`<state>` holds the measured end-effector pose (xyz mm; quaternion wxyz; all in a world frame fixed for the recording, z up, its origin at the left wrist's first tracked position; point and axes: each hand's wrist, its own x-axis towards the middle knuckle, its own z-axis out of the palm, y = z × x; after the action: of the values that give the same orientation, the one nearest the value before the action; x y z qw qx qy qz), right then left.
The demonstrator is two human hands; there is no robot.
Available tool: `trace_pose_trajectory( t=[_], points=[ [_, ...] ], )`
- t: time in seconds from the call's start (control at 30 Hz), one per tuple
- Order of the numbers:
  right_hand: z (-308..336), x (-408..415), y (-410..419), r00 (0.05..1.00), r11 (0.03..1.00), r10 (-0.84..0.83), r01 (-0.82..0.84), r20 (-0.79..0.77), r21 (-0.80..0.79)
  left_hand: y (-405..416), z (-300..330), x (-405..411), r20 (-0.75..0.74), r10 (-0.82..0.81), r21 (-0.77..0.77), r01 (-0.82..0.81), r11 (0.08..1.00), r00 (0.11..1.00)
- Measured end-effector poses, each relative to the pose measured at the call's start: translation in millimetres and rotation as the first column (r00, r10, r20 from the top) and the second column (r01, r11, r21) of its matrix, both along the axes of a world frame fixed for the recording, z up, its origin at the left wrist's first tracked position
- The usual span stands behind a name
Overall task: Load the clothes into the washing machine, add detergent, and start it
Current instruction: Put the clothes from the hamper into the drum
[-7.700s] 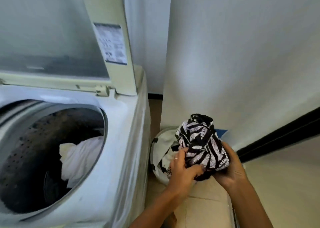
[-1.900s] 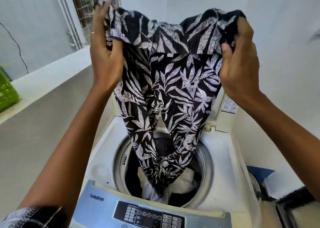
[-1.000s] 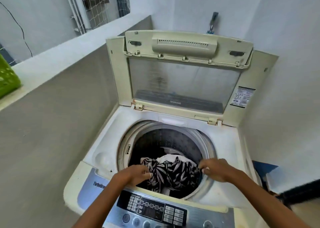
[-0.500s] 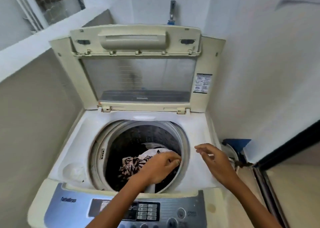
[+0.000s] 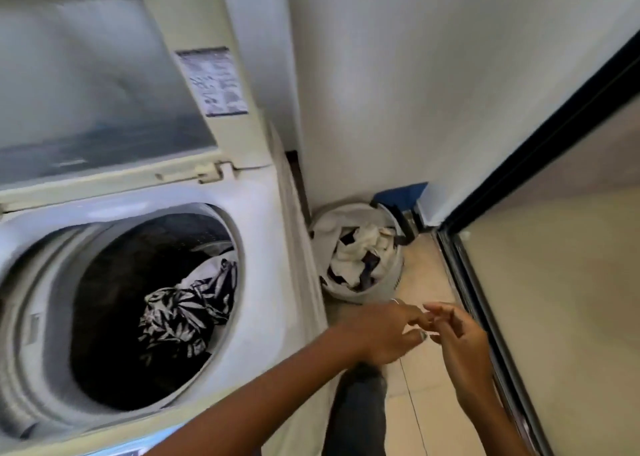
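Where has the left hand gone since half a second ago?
Yes, it moved: the left hand left the washing machine's drum, now over the floor toward the laundry basket.

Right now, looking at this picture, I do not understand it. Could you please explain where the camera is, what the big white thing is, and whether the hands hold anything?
The camera sits on a person's head and looks down, so you see that person's own arms. The big white thing is a top-loading washing machine with its lid raised. In its drum lies a black-and-white leaf-print garment. On the floor beside the machine stands a laundry basket with more clothes in it. The left hand and right hand reach toward that basket; both are empty, fingers loose.
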<state>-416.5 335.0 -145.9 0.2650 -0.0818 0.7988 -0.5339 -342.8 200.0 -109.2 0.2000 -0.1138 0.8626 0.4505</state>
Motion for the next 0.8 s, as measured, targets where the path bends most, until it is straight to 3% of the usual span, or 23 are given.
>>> trace_pose_trajectory(
  t=[0.07, 0.17, 0.27, 0.37, 0.53, 0.7, 0.8],
  points=[
    [-25.6, -11.8, 11.1, 0.998, 0.999, -0.026, 0.024, 0.059, 0.035, 2.1, -28.1, -29.4, 0.14, -0.1, -0.058, 0.109, 0.992, 0.985],
    [-60.5, -28.6, 13.9, 0.991, 0.997, -0.042, 0.032, 0.127, 0.077, -0.5, -65.1, -71.9, 0.267, -0.078, -0.121, 0.114, 0.986, 0.961],
    [-97.2, -51.5, 4.9, 0.985, 0.994, -0.042, 0.025, 0.17, 0.102, -2.1, -109.4, -115.4, 0.239, 0.198, -0.026, -0.197, 0.98, 0.951],
    [-137.8, -80.2, -10.2, 0.979, 0.992, -0.009, -0.017, 0.203, 0.123, 1.5, -161.9, -148.8, 0.302, 0.532, 0.035, -0.567, 0.823, 0.791],
    [-195.6, -132.6, -45.2, 0.968, 0.977, 0.101, -0.14, 0.229, 0.163, -1.4, -266.2, -154.4, 0.414, 0.667, -0.102, -0.697, 0.71, 0.619],
    [-245.3, -168.0, -102.1, 0.9, 0.916, 0.349, -0.387, 0.261, 0.109, -13.2, -341.6, -134.5, 0.335, 0.798, -0.237, -0.775, 0.586, 0.501],
    [-282.7, -181.5, -146.9, 0.834, 0.838, 0.488, -0.53, 0.259, 0.128, -14.8, -374.3, -125.9, 0.236, 0.817, -0.357, -0.735, 0.576, 0.526]
  ],
)
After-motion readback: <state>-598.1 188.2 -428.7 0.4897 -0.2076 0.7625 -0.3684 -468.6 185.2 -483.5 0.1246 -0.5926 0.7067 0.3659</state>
